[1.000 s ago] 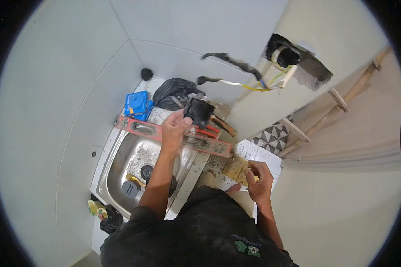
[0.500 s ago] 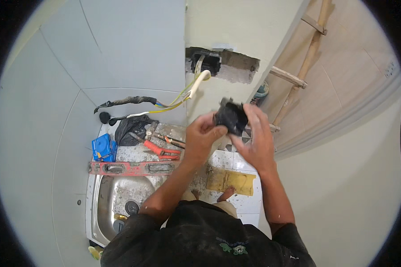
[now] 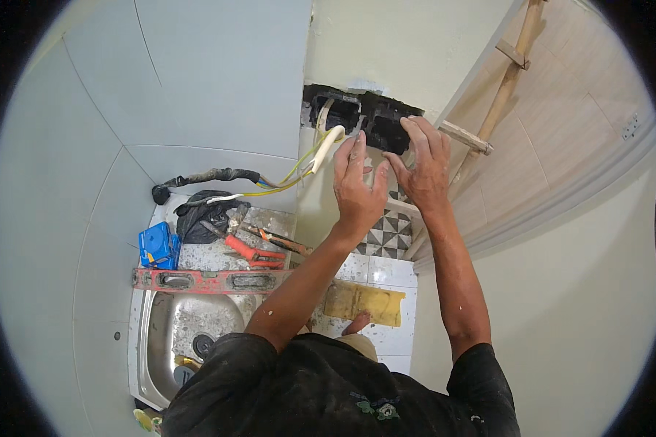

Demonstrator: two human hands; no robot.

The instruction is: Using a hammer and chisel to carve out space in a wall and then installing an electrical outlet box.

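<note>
Cream wall (image 3: 372,44) held two black boxes (image 3: 388,135), cables (image 3: 325,154) still loose; left hand (image 3: 360,193) half-open, empty, right hand (image 3: 426,173) spread, grip unclear!

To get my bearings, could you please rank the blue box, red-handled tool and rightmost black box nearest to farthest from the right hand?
1. Black box, by the right hand.
2. Red-handled tool, left, on countertop.
3. Blue box, farther left.

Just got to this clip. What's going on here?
A person works barehanded at a black box set in the wall: the right hand is at its right edge, the left hand by its lower left. Wires hang out beside it. A red level lies along the sink's far edge.
</note>
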